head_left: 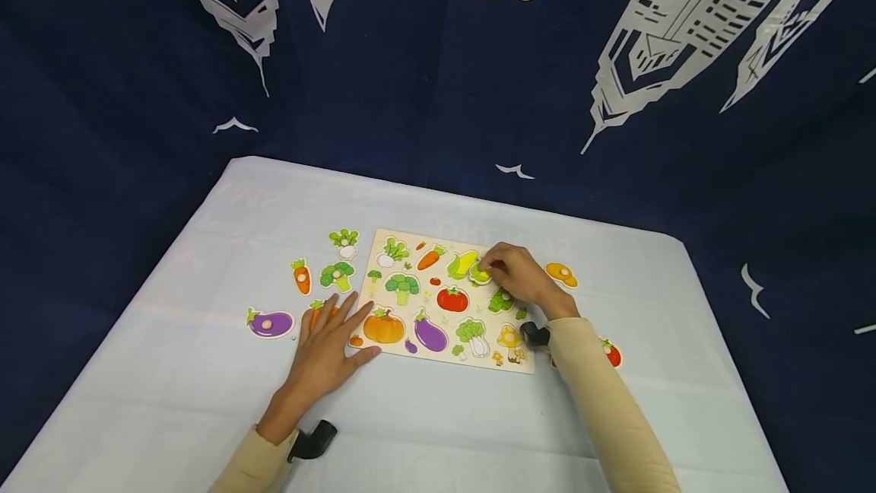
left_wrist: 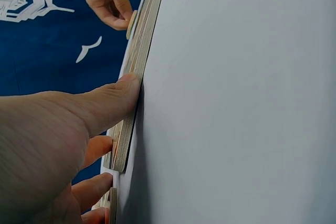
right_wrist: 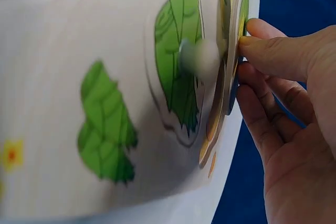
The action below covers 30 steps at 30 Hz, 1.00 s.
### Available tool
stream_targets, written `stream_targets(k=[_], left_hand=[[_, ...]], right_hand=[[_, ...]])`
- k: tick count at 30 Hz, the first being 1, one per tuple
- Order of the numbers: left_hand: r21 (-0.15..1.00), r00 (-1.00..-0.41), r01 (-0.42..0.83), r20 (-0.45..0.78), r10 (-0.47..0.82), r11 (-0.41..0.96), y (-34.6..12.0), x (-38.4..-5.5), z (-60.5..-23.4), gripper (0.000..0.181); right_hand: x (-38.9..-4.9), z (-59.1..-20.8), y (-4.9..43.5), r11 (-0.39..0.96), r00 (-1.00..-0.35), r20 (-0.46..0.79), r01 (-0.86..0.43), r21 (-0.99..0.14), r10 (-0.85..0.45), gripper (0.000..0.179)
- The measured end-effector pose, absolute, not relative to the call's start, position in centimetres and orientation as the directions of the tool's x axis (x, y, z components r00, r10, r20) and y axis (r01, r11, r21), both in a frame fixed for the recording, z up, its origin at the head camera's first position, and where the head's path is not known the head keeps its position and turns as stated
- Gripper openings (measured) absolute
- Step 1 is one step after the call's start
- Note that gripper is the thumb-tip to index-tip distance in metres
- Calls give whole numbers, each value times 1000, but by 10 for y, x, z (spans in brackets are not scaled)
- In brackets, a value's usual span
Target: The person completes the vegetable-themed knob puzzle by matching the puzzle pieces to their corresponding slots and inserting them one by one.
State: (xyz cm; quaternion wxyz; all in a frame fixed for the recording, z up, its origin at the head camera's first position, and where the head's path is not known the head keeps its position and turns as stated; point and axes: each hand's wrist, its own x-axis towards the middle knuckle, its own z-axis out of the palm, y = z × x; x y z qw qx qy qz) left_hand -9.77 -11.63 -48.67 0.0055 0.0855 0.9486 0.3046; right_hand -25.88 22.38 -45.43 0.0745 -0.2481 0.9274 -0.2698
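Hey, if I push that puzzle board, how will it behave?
The puzzle board is probably stiff: its edge looks thick and straight. Lying flat on the white tabletop, it would likely slide rather than tip.

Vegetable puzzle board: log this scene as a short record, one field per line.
Main item: pale rectangular wooden board printed with vegetables
Surface: white-covered table
Left hand: spread, touching the board's left edge
Right hand: pinches a flat, pale-edged green piece over the board
Pieces on the left: leafy white turnip, orange carrot, green broccoli, purple eggplant, orange piece partly hidden by the left hand
Pieces on the right: rounded orange piece, red tomato partly hidden by a beige sleeve
Backdrop: dark blue cloth with white building shapes
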Motion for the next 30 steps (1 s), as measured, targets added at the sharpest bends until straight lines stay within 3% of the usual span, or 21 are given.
stream_targets(k=[30], left_hand=[[566, -985, 157, 33, 167, 809, -116, -98, -486, 77]], right_hand=[[-267, -454, 186, 729, -831, -4, -485, -483, -556, 15]])
